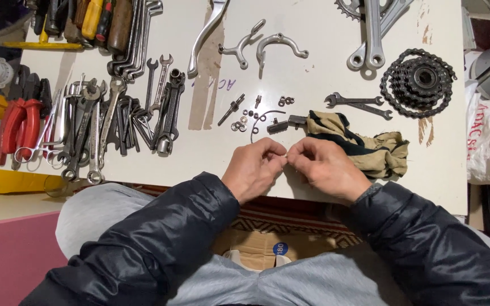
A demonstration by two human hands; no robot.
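On the white counter [313, 73], the landmark is the crumpled tan and black rag [364, 148]. Far to its left lie the red-handled pliers [15, 127], then a spread of grey steel spanners and wrenches [114, 122]. Nearer to the rag's left sits a scatter of small nuts, washers and a bolt [249, 117], with two curved silver brake arms [262, 48] further up the counter.

Just below and left of the rag, the person's left hand [253, 173] and right hand [324, 170] meet fingertip to fingertip over the counter's near edge. Both are pinched shut on a tiny pale part [286, 154], too small to identify, held between thumbs and forefingers just beside the rag's left end.

To the rag's upper right lie two dark flat spanners [358, 105], and beyond them a black toothed sprocket cluster wrapped in chain [419, 81].

The risk, as it appears, is a slip: the part is very small and held right above the counter's edge, so a loosened pinch could send it onto the person's lap or the floor. A sleeve brushing forward could also scatter the loose nuts and washers.
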